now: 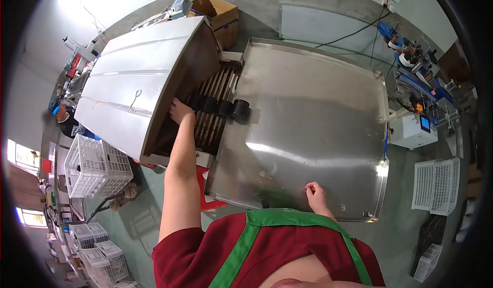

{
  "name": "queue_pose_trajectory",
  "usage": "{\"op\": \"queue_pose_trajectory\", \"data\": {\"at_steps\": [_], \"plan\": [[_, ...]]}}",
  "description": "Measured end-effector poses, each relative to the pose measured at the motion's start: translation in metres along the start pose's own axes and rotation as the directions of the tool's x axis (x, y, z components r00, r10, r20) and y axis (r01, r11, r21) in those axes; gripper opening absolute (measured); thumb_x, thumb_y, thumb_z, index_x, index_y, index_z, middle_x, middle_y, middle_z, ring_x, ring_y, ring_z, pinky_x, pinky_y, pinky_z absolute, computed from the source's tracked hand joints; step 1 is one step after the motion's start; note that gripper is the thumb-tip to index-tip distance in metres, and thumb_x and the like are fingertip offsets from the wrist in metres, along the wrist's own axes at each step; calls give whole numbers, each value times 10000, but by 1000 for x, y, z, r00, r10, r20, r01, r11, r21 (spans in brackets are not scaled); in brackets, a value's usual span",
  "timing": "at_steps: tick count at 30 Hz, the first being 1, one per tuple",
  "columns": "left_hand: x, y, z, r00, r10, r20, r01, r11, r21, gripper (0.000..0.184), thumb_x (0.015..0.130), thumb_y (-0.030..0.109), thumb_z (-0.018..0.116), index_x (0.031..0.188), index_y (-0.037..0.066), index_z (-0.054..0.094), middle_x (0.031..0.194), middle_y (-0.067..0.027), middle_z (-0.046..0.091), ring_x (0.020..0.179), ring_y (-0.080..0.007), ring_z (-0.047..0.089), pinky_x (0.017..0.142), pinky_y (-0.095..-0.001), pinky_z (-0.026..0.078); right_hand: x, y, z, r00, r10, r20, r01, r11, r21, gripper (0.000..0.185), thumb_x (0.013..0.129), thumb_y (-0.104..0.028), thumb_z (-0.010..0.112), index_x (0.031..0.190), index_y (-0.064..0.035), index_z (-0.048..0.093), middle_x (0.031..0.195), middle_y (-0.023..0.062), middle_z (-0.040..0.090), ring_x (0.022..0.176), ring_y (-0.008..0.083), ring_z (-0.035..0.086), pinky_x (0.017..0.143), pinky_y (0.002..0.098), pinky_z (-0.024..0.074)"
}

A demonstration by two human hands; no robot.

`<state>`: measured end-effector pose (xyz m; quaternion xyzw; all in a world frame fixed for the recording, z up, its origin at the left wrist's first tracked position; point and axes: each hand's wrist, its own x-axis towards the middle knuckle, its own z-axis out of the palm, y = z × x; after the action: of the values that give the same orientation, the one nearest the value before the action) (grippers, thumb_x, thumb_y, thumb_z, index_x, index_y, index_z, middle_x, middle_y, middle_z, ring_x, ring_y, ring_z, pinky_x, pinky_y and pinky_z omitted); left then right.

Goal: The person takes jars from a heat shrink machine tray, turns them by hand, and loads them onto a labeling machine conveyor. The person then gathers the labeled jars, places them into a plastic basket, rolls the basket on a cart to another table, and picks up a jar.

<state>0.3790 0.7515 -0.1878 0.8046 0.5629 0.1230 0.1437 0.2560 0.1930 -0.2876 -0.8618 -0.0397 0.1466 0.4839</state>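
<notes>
Green apron (295, 217), left hand (181, 112) near black containers (241, 109), blue screen (424, 123) illegible

The one view looks forward and steeply down from the wearer's head, above the near edge of the metal table (313, 118), with the red shirt (203, 260) close below. Its wide, curved field takes in all four table corners.
</notes>
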Motion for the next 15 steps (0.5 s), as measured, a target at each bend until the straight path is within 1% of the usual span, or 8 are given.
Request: {"op": "queue_pose_trajectory", "data": {"at_steps": [2, 5, 8, 9, 11, 13, 14, 15], "plan": [[9, -8, -1, 999, -27, -18, 28, 997, 66, 552, 938, 203, 467, 1450, 88, 295, 1456, -173, 341, 1330, -382, 333, 1063, -497, 338, 3, -11, 9, 999, -1, 41, 0, 1000, 25, 84, 854, -48, 587, 930, -12, 598, 848, 109, 660, 761, 202, 653, 686, 322, 515], [21, -13, 18, 981, -188, -46, 189, 982, 13, 560, 930, 230, 481, 1448, 102, 310, 1452, -175, 349, 1329, -387, 332, 1050, -511, 343, 23, -41, 21, 989, -42, 145, 36, 998, 49, 85, 857, -44, 586, 934, -11, 600, 859, 110, 657, 760, 199, 647, 681, 319, 509], [28, -18, 37, 992, -122, 4, 122, 991, 59, 585, 928, 319, 493, 1441, 95, 324, 1444, -192, 364, 1331, -384, 332, 1052, -522, 330, 65, -81, 35, 964, -176, 198, 174, 984, 31, 123, 841, -34, 588, 962, -11, 590, 900, 116, 630, 806, 226, 636, 710, 321, 510], [28, -12, 41, 991, -94, 92, 88, 994, 60, 600, 925, 359, 492, 1436, 87, 331, 1439, -198, 370, 1331, -382, 333, 1052, -527, 324, 84, -95, 40, 952, -216, 216, 219, 976, 10, 136, 838, -35, 590, 971, -10, 585, 922, 120, 622, 826, 231, 632, 720, 322, 511], [24, -1, 49, 963, -49, 265, 36, 998, 52, 641, 920, 437, 491, 1426, 71, 345, 1428, -212, 383, 1331, -379, 336, 1051, -537, 312, 125, -122, 56, 951, -243, 194, 247, 969, 3, 227, 825, -73, 619, 1039, -20, 566, 1039, 141, 580, 972, 268, 588, 827, 359, 487], [16, 8, 54, 967, 79, 242, -97, 993, 62, 683, 913, 513, 468, 1416, 64, 361, 1421, -227, 388, 1315, -388, 360, 1056, -556, 296, 170, -141, 80, 888, -440, 134, 450, 891, -57, 381, 826, -163, 646, 1169, -42, 533, 1232, 175, 489, 1143, 322, 490, 958, 413, 419], [16, 12, 55, 961, 149, 232, -168, 984, 66, 707, 909, 551, 456, 1411, 60, 369, 1417, -235, 391, 1306, -393, 373, 1059, -565, 287, 190, -154, 92, 880, -451, 151, 467, 878, -101, 471, 825, -217, 652, 1241, -62, 498, 1305, 192, 431, 1201, 354, 433, 1005, 435, 378], [20, 17, 54, 960, 135, 246, -160, 984, 84, 744, 889, 575, 473, 1409, 53, 369, 1418, -228, 391, 1311, -385, 367, 1062, -554, 283, 207, -168, 104, 873, -459, 166, 482, 864, -145, 560, 823, -272, 658, 1313, -82, 463, 1379, 208, 373, 1259, 386, 376, 1052, 457, 336]]}}
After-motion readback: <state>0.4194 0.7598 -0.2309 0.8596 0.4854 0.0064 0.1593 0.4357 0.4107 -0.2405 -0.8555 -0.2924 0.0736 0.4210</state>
